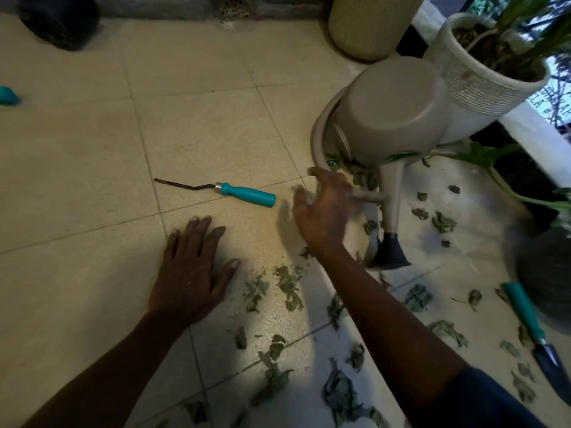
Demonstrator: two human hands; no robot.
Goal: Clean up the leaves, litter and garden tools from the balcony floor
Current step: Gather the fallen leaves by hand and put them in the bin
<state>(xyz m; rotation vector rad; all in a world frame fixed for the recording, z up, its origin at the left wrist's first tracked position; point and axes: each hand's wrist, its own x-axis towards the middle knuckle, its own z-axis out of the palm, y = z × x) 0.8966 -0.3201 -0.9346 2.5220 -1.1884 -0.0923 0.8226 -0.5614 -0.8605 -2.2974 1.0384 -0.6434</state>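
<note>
Currently the left hand [191,273] lies flat on the floor [92,180], fingers straight, while the right hand [321,208] hovers, grip apart.

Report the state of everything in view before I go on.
Left hand: open, flat on the floor.
Right hand: open, blurred, holding nothing.
Hooked weeder: lying on the floor, untouched.
Trowel: lying on the floor at right.
Watering can: tipped, base toward the camera.
Basin: holds some leaves.
Leaves: mostly scattered on the floor.
Rope-wrapped planter: upright.
</note>
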